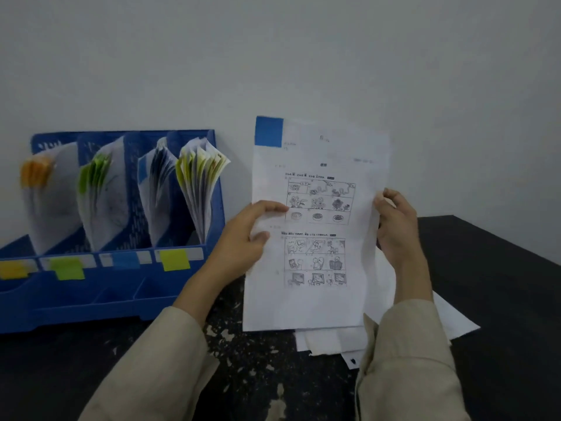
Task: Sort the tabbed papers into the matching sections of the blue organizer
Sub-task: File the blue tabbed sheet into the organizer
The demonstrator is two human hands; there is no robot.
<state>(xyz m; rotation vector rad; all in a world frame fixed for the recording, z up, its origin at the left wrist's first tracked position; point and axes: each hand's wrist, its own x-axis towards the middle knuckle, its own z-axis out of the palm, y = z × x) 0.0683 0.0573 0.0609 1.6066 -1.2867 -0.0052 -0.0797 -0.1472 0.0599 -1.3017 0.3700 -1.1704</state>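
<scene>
Head view gives me both hands raised over the dark counter (501,268), holding one printed sheet (315,226) upright between them. My left hand (243,235) pinches the sheet's left edge, thumb on the front beside the upper picture grid and the other fingers behind. My right hand (394,226) grips the right edge with the fingers curled round it. The sheet carries a blue tab (269,131) at its top left corner and two blocks of small drawings lower down; the print is too blurred for me to read.

Below the sheet, more white papers (334,341) lie in a loose stack on the counter, partly hidden by my right sleeve (406,360).

The blue organizer (91,302) stands at the left against the white wall (273,56). It has four upright sections, all holding papers. From left to right the papers show orange tabs (35,171), green tabs (92,174), a blue tab on the third bundle (142,173), and yellow tabs (200,168) fanned out in the fourth. Sticky labels sit on the front rail under each section: yellow-orange (13,268), green (67,268), blue (126,259) and yellow (174,259). The held sheet is just to the right of the organizer, not touching it.
</scene>
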